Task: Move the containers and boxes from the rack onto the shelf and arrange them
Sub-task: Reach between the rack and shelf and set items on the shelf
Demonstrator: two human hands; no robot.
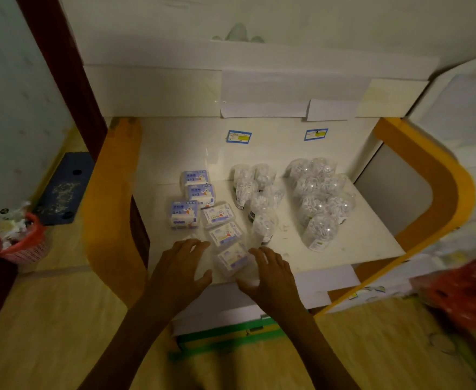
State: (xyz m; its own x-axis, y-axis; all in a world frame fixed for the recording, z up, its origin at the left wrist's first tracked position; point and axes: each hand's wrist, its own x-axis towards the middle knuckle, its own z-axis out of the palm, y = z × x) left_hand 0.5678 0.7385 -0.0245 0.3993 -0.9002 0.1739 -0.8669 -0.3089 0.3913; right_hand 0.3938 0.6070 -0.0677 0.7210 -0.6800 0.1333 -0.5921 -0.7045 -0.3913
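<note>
Scanning from the far left of the white shelf (329,249), a red mesh basket (20,243) sits on the floor, stuffed with crumpled wrappers, well apart from the shelf, and beyond it lies a dark blue mat (62,190). On to the shelf itself: at its left side stand three blue-and-white packs (184,214), upright and close together. Just right of them runs a diagonal line of three clear flat boxes (218,215), and the nearest clear box (235,258) lies right at the shelf's front edge. That box sits squarely between the two hands! The left hand (182,273) hovers just left of it, fingers spread and relaxed, gripping nothing; the right hand (267,273) is just right of it, fingers loosely curved, thumb near the box's front corner, though whether it touches I cannot tell. Right of the boxes, mid-shelf, stand clear round containers (255,192) in a loose column, and further right a tighter cluster of clear jars (320,192). Two blue price labels (239,136) are stuck on the shelf's back.
</note>
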